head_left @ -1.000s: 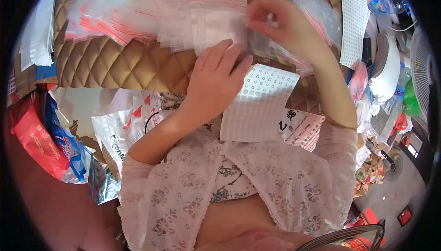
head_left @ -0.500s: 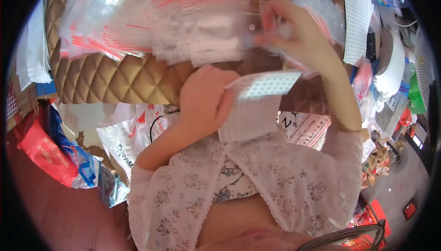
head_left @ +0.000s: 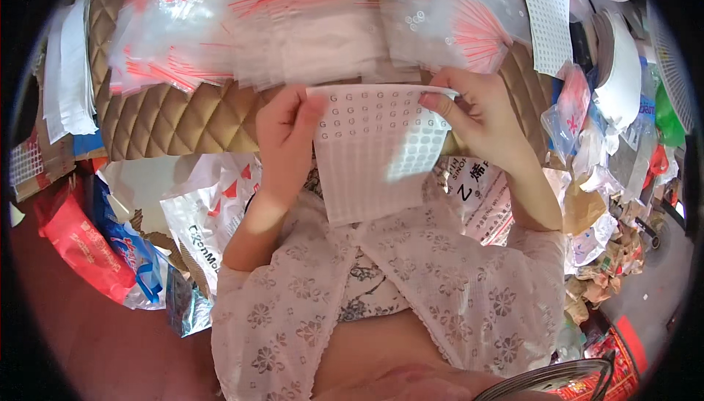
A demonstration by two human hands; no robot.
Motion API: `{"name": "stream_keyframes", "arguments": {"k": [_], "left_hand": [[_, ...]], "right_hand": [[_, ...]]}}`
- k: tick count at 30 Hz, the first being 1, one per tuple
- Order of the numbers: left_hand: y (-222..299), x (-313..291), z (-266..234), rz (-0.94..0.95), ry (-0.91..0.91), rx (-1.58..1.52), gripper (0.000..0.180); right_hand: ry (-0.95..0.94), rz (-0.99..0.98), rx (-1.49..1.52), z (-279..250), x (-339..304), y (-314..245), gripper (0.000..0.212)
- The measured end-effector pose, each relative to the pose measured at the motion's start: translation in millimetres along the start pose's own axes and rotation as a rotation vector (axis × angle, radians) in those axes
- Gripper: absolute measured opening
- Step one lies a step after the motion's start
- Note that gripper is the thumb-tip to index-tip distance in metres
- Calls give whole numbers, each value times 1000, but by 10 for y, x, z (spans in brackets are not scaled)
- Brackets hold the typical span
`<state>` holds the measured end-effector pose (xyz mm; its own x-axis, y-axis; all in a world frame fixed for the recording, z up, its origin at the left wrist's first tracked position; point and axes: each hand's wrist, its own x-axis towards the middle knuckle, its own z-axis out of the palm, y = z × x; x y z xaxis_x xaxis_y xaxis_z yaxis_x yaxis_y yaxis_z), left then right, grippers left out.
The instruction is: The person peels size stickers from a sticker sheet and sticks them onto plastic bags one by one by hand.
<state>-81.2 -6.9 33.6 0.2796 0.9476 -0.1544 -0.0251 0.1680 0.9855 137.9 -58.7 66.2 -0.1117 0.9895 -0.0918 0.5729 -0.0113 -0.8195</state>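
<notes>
Surface: a brown quilted cover [head_left: 176, 126] spans the upper view, its front edge partly hidden by both hands and the sheet.
Sticker sheet: white, with rows of small round labels [head_left: 367, 159], held at its top edge in front of the surface and hanging toward the blouse [head_left: 301, 298]; it blocks sight of part of the lap. Marked labels fill the upper rows; lower down, the rows look blank.
Left heap: clear bags with red strips [head_left: 172, 27], overlapping loosely on the surface.
Middle stack: similar bags [head_left: 315, 41], laid in an overlapping row just beyond the sheet.
Right fan: more clear bags [head_left: 469, 19], their red strips spread out.
Sacks: a white printed one [head_left: 202, 217] below the surface at left, another [head_left: 484, 203] at right, partly covered by the right forearm.
Red bag: at far left [head_left: 84, 247], beside a blue one [head_left: 132, 247].
Left hand: its grip [head_left: 288, 126] pinches the sheet's upper left corner.
Right hand: its grip [head_left: 477, 111] pinches the upper right corner, thumb on the near face.
White papers: stacked at the left end [head_left: 70, 71].
Spotted sheet: at the surface's right end [head_left: 546, 16].
Round stickers: a few small ones on the clear bags near the right fan [head_left: 416, 18].
</notes>
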Motion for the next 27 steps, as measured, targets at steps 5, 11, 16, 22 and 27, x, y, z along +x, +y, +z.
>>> {"name": "stream_keyframes", "arguments": {"k": [5, 11, 16, 22, 27], "left_hand": [[-5, -1, -63, 241, -200, 326, 13], [134, -1, -49, 64, -310, 194, 17], [144, -12, -23, 90, -233, 168, 10], [180, 82, -129, 55, -314, 305, 9], [176, 80, -9, 82, -239, 166, 7]], "right_hand": [[44, -81, 63, 92, -61, -16, 14], [76, -172, -63, 138, -102, -34, 13], [117, -192, -121, 134, -123, -27, 15], [99, -136, 69, 69, -122, -63, 15], [75, -67, 62, 54, -130, -66, 10]]}}
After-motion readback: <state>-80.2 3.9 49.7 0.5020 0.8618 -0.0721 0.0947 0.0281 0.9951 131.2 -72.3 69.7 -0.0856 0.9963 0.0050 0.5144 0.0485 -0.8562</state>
